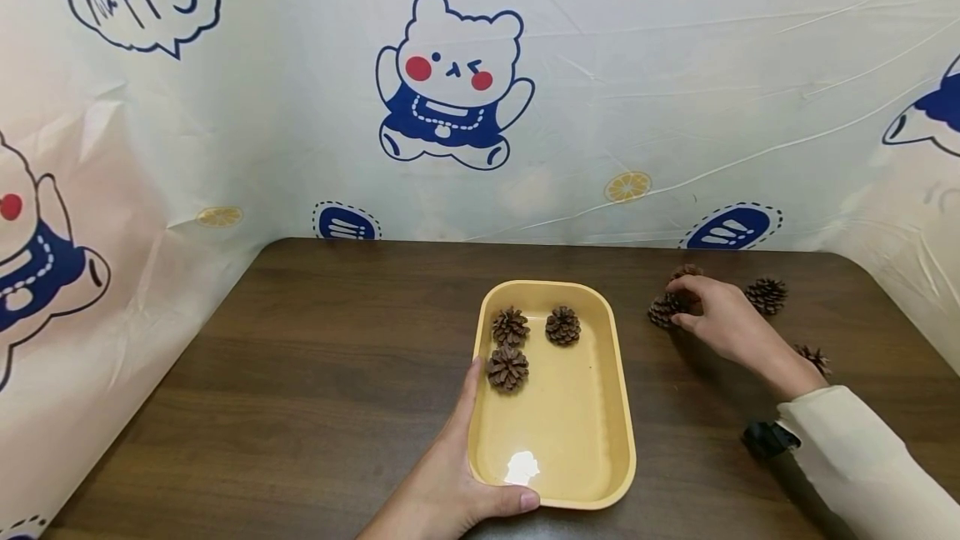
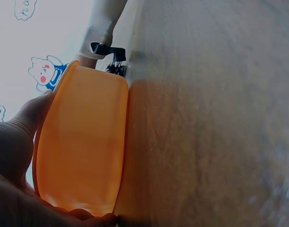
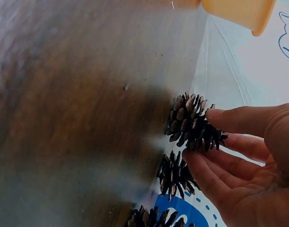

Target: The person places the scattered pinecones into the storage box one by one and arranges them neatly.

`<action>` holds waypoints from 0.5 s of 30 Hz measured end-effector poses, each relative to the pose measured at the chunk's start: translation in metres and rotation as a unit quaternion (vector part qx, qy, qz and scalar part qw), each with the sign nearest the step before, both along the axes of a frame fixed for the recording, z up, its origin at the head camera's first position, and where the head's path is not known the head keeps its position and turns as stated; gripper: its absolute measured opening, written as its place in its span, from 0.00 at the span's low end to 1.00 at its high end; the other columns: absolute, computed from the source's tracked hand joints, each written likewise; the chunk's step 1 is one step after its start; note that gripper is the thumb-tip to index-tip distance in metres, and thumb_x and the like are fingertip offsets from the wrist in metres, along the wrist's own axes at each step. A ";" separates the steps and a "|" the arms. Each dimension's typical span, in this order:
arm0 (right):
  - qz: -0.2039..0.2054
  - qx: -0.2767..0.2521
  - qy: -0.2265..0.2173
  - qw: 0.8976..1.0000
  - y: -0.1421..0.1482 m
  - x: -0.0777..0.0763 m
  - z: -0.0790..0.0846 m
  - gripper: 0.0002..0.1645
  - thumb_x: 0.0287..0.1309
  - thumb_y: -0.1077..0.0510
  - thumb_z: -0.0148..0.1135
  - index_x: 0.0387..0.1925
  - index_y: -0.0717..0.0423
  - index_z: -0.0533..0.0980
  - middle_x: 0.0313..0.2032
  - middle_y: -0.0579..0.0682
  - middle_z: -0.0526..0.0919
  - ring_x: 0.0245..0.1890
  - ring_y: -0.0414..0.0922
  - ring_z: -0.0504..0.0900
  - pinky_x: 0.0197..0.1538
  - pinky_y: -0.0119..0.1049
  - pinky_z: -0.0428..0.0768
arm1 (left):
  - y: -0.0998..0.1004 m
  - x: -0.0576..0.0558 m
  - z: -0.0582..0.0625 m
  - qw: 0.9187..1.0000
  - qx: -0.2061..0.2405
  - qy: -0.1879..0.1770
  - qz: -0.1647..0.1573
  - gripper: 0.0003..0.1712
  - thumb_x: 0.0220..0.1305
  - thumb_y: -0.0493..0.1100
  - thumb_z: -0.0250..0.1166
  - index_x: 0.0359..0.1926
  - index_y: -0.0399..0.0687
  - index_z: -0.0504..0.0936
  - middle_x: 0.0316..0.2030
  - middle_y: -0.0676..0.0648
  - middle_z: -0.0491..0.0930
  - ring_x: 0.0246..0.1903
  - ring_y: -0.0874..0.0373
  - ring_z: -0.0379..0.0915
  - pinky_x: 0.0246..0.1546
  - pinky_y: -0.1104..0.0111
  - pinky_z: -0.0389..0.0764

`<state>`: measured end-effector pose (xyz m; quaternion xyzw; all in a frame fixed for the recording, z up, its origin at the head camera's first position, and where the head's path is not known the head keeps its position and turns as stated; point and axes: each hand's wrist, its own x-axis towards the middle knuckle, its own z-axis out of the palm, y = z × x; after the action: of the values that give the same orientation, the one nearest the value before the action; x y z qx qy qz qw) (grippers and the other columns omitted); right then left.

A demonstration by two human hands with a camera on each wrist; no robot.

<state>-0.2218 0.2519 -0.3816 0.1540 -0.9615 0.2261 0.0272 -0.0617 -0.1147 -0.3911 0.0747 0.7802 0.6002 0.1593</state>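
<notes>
At the near left corner of a yellow plastic tray [image 1: 555, 423], my left hand [image 1: 450, 473] grips the rim, thumb along the near edge and fingers along the left side. The left wrist view shows the tray's outer wall [image 2: 85, 137] in that hand. Three brown pine cones [image 1: 508, 369] lie inside the tray, toward its far end. To the right of the tray, my right hand [image 1: 720, 315] pinches a pine cone [image 3: 194, 124] between thumb and fingers, close to the tabletop. Just behind it is another pine cone [image 1: 686, 272], partly covered by the hand in the head view.
Two more pine cones lie on the right of the brown wooden table [image 1: 337, 373]: one pine cone [image 1: 767, 296] beyond my right hand, and one pine cone [image 1: 813, 359] partly behind the right wrist. A printed cloth [image 1: 570, 123] hangs along the table's back and sides.
</notes>
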 end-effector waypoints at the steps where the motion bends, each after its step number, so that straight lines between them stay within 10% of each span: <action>1: 0.000 -0.001 0.001 1.000 0.000 0.000 0.000 0.22 0.62 0.66 0.70 0.56 0.70 0.79 0.54 0.72 0.83 0.48 0.66 0.85 0.50 0.62 0.81 | 0.000 0.000 0.000 1.000 0.000 -0.001 0.000 0.83 0.44 0.49 0.87 0.84 0.74 0.33 0.83 0.46 0.50 0.66 0.49 0.67 0.60 0.81 0.67; 15: 0.001 -0.007 0.011 1.000 -0.001 0.001 0.000 0.19 0.61 0.66 0.71 0.52 0.68 0.81 0.49 0.69 0.86 0.46 0.63 0.85 0.49 0.61 0.81 | 0.000 0.000 0.001 1.000 0.005 -0.007 0.001 0.82 0.45 0.48 0.87 0.84 0.74 0.33 0.83 0.46 0.50 0.67 0.49 0.66 0.60 0.81 0.67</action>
<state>-0.2206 0.2506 -0.3814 0.1569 -0.9595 0.2309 0.0391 -0.0618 -0.1146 -0.3904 0.0703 0.7762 0.6048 0.1639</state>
